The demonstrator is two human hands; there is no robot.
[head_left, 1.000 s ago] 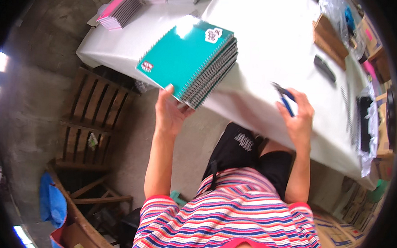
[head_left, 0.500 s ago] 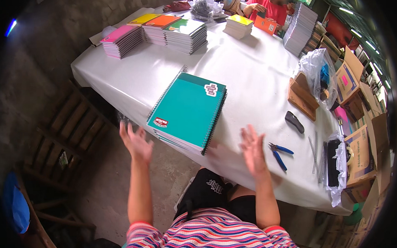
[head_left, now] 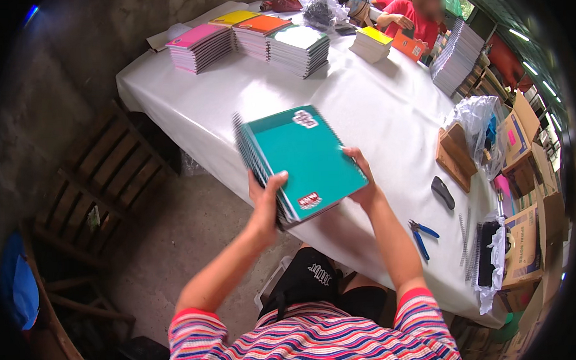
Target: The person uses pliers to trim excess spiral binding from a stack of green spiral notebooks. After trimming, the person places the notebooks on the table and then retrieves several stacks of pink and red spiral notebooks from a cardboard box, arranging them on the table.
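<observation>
Between my two hands is a stack of spiral notebooks (head_left: 309, 157) with a teal cover on top, tilted over the near edge of the white-covered table. Wire coils run along the stack's left side, partly blurred. My left hand (head_left: 265, 196) grips the lower left side, its thumb on the top cover and its fingers underneath or behind, out of sight. On the right side my right hand (head_left: 361, 177) clasps the edge, thumb on top. Whether the stack's underside still touches the table cannot be made out.
Stacks of pink (head_left: 201, 46), yellow, orange and green notebooks stand at the far left. Blue-handled cutters (head_left: 423, 237), a dark grey tool (head_left: 442, 192) and a wooden block (head_left: 456, 156) lie to the right, beside open cardboard boxes (head_left: 525, 245). A person in red (head_left: 415, 20) holds an orange notebook across the table.
Both hands, open and apart from the stack before, have closed on its two sides. The notebook stack has turned and tilted. The view has shifted slightly.
</observation>
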